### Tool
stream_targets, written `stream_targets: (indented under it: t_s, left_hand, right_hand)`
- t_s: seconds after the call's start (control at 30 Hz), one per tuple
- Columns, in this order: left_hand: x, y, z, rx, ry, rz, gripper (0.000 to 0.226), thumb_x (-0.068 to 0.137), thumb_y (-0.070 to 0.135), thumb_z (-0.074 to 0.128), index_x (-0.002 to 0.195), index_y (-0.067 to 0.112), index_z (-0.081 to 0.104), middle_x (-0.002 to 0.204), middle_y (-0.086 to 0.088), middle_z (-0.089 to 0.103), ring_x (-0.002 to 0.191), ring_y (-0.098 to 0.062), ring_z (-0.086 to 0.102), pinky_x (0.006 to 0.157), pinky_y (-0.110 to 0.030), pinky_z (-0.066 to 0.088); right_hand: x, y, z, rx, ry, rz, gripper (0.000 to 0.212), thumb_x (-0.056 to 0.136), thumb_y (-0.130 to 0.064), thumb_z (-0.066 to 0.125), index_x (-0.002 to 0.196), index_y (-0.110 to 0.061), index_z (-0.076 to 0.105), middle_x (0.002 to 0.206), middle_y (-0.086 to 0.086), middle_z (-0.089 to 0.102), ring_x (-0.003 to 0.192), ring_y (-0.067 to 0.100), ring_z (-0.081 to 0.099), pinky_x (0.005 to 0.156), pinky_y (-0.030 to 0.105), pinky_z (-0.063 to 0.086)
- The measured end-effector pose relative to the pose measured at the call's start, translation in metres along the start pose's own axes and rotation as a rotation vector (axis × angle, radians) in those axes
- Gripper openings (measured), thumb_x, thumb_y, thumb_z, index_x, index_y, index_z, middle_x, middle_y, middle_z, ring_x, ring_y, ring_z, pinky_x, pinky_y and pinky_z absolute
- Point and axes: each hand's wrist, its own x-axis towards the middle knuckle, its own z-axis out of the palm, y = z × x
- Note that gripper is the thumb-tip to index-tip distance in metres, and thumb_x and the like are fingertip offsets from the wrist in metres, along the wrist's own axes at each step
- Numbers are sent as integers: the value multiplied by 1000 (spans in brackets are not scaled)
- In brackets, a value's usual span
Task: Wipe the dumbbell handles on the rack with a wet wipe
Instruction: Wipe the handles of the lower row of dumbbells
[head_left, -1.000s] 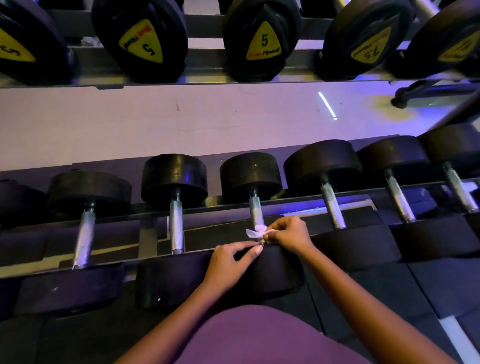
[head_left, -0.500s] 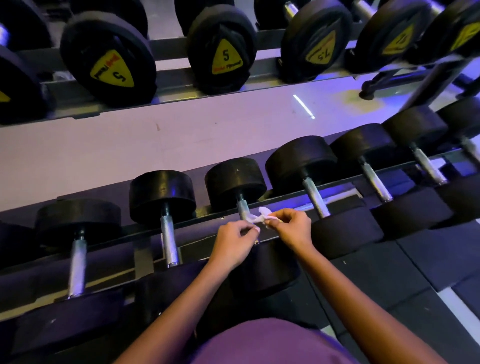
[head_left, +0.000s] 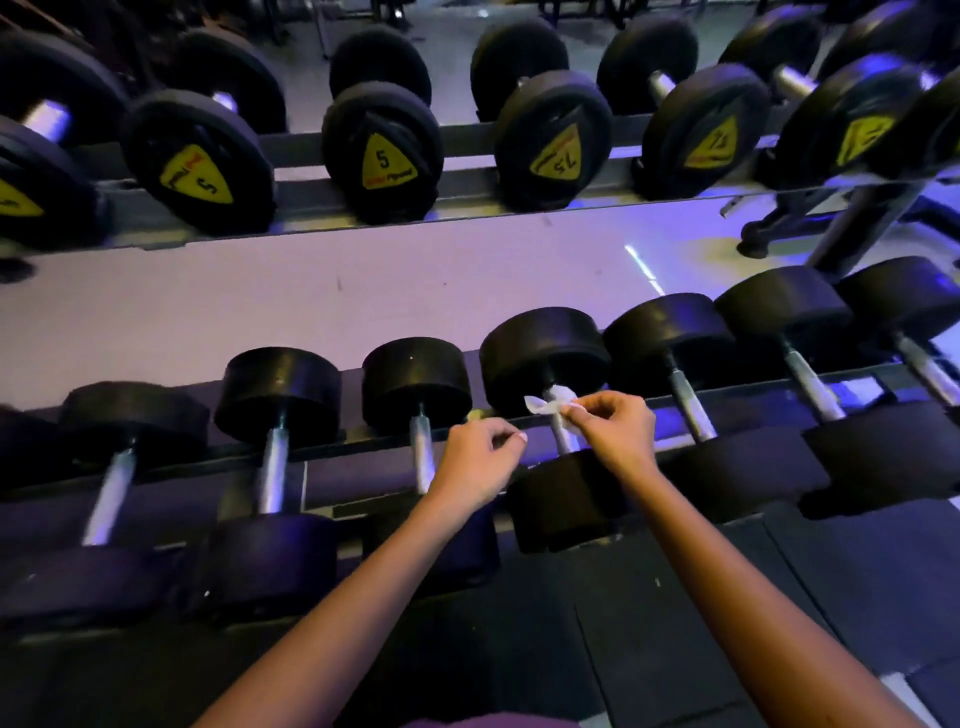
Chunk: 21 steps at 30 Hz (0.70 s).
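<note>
Your right hand (head_left: 613, 436) pinches the white wet wipe (head_left: 550, 402) against the steel dumbbell handle (head_left: 563, 434) on the lower rack (head_left: 322, 449), while your left hand (head_left: 480, 460), loosely curled and holding nothing, hovers just left of that handle.

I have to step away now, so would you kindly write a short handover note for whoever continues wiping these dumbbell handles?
Right hand: pinching the white wet wipe against the far end of one lower-row handle, just below its far black head.
Left hand: loosely curled, holding nothing, hovering beside the next handle to the left.
Done: cannot tell from this view which handles are already clean.
Left: wipe this handle along its length, then the others on the lower row; the upper row of yellow-labelled dumbbells looks untouched.
</note>
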Motion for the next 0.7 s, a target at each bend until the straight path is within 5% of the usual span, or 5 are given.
stream_targets:
  t_s: [0.23,0.4,0.57,0.7]
  left_hand:
    - [-9,30,68,24,44,-159,29,92,37,54,93,17,73,92,-5,71,94,-22,61,80,-34,49]
    - [-9,18,84,40,174,-185,37,92,37,50,66,11,52,65,-5,55,77,-31,58,59,-36,36]
    - [5,14,78,44,128,-163,37,89,34,53,56,17,47,60,0,51,78,-30,58,63,-35,38]
    - [18,1,80,19,109,-110,41,87,29,58,51,17,41,51,2,44,63,-21,51,56,-33,30]
  right_hand:
    - [3,6,-20,192,-84,65,17,80,-24,74,66,-15,72,64,-5,69,67,9,63,70,29,51]
    - [14,10,-23,404,-140,289,28,74,-35,73,60,-11,70,63,0,66,70,15,65,74,44,57]
    - [24,9,-22,511,-222,387,11,82,-10,70,80,1,72,84,15,71,83,24,68,75,38,58]
    - [26,9,-28,321,-257,285,7,72,-1,78,75,-7,75,80,6,74,75,13,66,65,24,50]
